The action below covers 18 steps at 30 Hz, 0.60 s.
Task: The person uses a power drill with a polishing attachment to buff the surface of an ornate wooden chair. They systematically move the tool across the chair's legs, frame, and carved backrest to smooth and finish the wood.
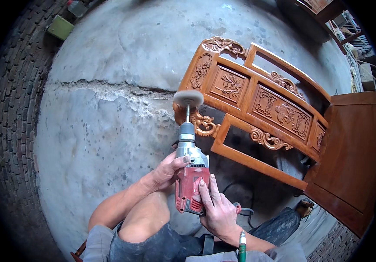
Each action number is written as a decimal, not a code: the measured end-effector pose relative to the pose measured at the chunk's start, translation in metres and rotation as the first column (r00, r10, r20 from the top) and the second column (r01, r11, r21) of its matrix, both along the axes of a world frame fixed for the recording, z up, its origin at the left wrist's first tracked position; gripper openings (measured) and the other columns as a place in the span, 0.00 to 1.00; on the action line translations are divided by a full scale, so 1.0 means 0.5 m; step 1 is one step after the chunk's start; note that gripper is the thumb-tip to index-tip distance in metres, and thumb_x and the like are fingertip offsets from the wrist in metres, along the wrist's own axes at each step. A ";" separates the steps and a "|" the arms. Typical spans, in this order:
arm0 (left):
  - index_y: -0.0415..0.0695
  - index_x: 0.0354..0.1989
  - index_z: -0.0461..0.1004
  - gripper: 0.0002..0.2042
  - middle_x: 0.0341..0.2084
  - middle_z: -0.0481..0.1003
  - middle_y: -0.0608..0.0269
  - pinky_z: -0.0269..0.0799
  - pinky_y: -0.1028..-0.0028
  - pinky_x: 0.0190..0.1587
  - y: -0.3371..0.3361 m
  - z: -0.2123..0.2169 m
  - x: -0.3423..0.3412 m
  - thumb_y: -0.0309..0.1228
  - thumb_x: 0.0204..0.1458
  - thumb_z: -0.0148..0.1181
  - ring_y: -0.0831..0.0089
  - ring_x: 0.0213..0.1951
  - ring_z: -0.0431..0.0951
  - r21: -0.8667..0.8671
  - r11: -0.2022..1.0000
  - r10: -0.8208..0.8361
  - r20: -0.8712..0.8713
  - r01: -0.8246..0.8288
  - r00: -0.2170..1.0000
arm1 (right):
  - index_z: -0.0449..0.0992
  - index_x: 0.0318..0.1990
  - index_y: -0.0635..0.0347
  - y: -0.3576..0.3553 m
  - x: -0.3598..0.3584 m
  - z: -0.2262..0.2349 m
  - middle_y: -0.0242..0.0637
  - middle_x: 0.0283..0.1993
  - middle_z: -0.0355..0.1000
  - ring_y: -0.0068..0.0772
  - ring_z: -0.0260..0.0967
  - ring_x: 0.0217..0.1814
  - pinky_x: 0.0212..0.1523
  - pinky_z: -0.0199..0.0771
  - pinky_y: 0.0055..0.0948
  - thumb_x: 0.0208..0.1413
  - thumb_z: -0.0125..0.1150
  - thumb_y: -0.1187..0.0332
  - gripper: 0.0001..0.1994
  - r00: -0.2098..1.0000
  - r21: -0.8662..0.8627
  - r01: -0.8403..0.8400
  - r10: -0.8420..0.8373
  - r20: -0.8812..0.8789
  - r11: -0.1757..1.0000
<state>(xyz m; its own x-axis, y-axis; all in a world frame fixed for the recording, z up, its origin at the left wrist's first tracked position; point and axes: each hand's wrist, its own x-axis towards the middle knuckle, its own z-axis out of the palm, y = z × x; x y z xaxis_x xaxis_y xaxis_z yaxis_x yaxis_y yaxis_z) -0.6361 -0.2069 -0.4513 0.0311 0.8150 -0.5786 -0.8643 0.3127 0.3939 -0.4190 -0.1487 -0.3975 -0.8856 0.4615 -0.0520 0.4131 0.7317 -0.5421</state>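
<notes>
1. Head view: both hands grip a red and grey power drill (191, 177). My left hand (166, 171) wraps the grey front housing from nine o'clock; my right hand (216, 209) clasps the red body from five o'clock.
2. At twelve o'clock of the drill, a round buffing wheel (188, 98) on its shaft touches the left end of a carved wooden chair back (258, 102).
3. That carved piece lies on the concrete floor (105, 126), running toward three o'clock, where it meets a plain wooden panel (354, 153).
4. At six o'clock, a green-tipped pen (242, 246) shows.
</notes>
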 end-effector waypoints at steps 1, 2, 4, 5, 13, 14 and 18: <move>0.42 0.63 0.61 0.32 0.48 0.73 0.60 0.76 0.70 0.52 -0.004 -0.002 0.000 0.44 0.54 0.66 0.74 0.48 0.76 0.002 1.000 -0.030 -0.009 0.030 1.000 | 0.68 0.68 0.54 -0.007 0.005 -0.002 0.59 0.67 0.65 0.33 0.71 0.30 0.33 0.76 0.28 0.36 0.62 0.76 0.41 1.000 -0.024 0.008 -0.008 -0.001 1.000; 0.42 0.63 0.61 0.33 0.48 0.73 0.60 0.76 0.71 0.52 -0.008 -0.008 0.000 0.44 0.54 0.66 0.74 0.48 0.76 0.011 0.999 -0.039 -0.006 0.039 0.999 | 0.68 0.68 0.55 -0.010 0.008 -0.002 0.60 0.67 0.65 0.33 0.71 0.30 0.33 0.76 0.28 0.36 0.62 0.76 0.41 1.000 -0.045 0.013 -0.014 -0.003 0.999; 0.42 0.63 0.60 0.33 0.48 0.72 0.60 0.75 0.72 0.52 -0.016 -0.022 0.003 0.44 0.54 0.67 0.75 0.48 0.75 0.031 0.998 -0.056 -0.001 0.056 0.998 | 0.68 0.68 0.55 -0.013 0.008 0.004 0.59 0.67 0.65 0.33 0.71 0.30 0.33 0.76 0.28 0.36 0.61 0.76 0.42 1.000 -0.060 0.011 -0.012 -0.016 0.998; 0.42 0.63 0.60 0.33 0.49 0.72 0.60 0.75 0.71 0.52 -0.015 -0.018 0.004 0.45 0.54 0.67 0.74 0.49 0.75 0.033 0.998 -0.049 -0.023 0.050 0.999 | 0.68 0.68 0.55 -0.014 0.010 0.006 0.59 0.68 0.65 0.33 0.71 0.30 0.33 0.77 0.28 0.35 0.61 0.77 0.42 1.000 -0.063 0.014 -0.016 -0.023 0.998; 0.41 0.63 0.61 0.34 0.49 0.72 0.63 0.69 0.70 0.57 -0.034 -0.012 0.010 0.48 0.54 0.67 0.73 0.52 0.73 0.039 0.999 -0.029 -0.071 0.032 0.997 | 0.67 0.69 0.54 -0.007 0.023 0.002 0.57 0.68 0.66 0.33 0.71 0.31 0.33 0.77 0.28 0.34 0.62 0.76 0.43 0.998 -0.039 -0.059 0.058 -0.020 0.998; 0.41 0.64 0.60 0.36 0.51 0.72 0.61 0.70 0.69 0.58 -0.031 -0.010 0.010 0.48 0.52 0.69 0.71 0.53 0.73 0.038 0.997 -0.060 -0.048 0.062 0.997 | 0.67 0.69 0.54 -0.004 0.025 0.002 0.57 0.68 0.66 0.33 0.71 0.31 0.33 0.77 0.28 0.34 0.62 0.76 0.43 0.998 -0.035 -0.059 0.058 -0.013 0.998; 0.40 0.66 0.59 0.42 0.55 0.71 0.56 0.70 0.64 0.62 -0.041 -0.013 0.010 0.48 0.48 0.73 0.66 0.57 0.74 0.049 0.985 -0.170 0.036 0.168 0.985 | 0.67 0.69 0.54 -0.015 0.056 0.016 0.56 0.68 0.66 0.33 0.71 0.31 0.33 0.77 0.28 0.32 0.63 0.73 0.45 0.998 -0.089 -0.055 0.055 0.001 0.995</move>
<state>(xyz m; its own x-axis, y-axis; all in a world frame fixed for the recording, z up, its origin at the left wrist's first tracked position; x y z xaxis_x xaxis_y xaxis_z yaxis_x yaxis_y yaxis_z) -0.6312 -0.2274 -0.4577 0.1933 0.8212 -0.5368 -0.8158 0.4385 0.3772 -0.3909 -0.1562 -0.3897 -0.9092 0.4057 -0.0937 0.3756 0.7020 -0.6050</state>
